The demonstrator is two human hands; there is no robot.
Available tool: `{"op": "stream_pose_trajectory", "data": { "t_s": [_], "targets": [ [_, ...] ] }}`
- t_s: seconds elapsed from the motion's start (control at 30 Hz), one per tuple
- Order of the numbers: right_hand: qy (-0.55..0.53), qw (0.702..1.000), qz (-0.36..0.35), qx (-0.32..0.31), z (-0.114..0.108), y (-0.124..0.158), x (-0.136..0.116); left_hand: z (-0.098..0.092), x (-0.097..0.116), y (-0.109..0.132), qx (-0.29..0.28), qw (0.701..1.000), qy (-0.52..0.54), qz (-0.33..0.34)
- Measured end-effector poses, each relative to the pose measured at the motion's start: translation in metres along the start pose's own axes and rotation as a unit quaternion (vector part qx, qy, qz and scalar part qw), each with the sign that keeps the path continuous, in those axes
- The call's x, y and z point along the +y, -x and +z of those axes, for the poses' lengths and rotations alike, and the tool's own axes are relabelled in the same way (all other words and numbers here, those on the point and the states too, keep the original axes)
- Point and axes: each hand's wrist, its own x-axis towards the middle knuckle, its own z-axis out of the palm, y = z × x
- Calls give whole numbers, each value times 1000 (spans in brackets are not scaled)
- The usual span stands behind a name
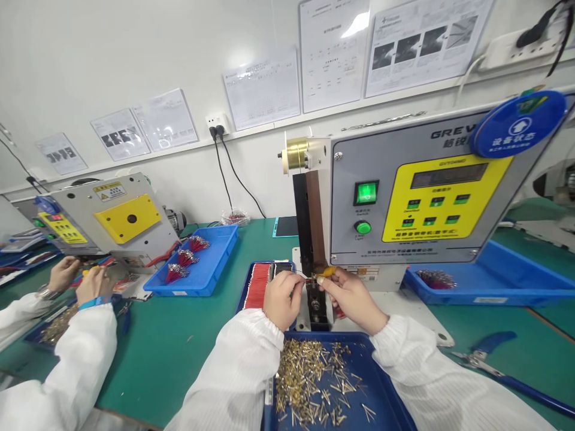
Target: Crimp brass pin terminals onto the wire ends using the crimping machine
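My left hand (283, 299) pinches a thin wire (300, 276) whose tip reaches toward the jaw of a grey bench machine (417, 191). My right hand (350, 299) grips a small yellow part (326, 272) beside that wire, right at the machine's dark upright column (309, 239). The fingers of both hands hide the exact contact point. Below my wrists sits a blue tray (380, 383) holding loose brass pins (314, 383). Left of the column, a blue tray (243, 293) holds a row of red wires (257, 293).
A co-worker's hands (76, 278) work at a second machine (108, 215) on the left. A blue tray (215, 269) holds red wire bundles. Another blue tray (494, 281) stands right, near blue-handled pliers (487, 359) on the green bench (148, 359).
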Motion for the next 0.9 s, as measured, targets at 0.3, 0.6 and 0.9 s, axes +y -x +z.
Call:
{"op": "stream_pose_trajectory", "data": {
  "t_s": [0.3, 0.6, 0.9],
  "targets": [
    [3, 1000, 5, 0, 0, 0, -1, 0, 0, 0, 1, 1000, -1, 0],
    [-1, 1000, 4, -10, 0, -1, 2, 0, 0, 0, -3, 1000, 1, -1],
    [-7, 1000, 1, -4, 0, -1, 2, 0, 0, 0, -3, 1000, 1, -3]
  ]
}}
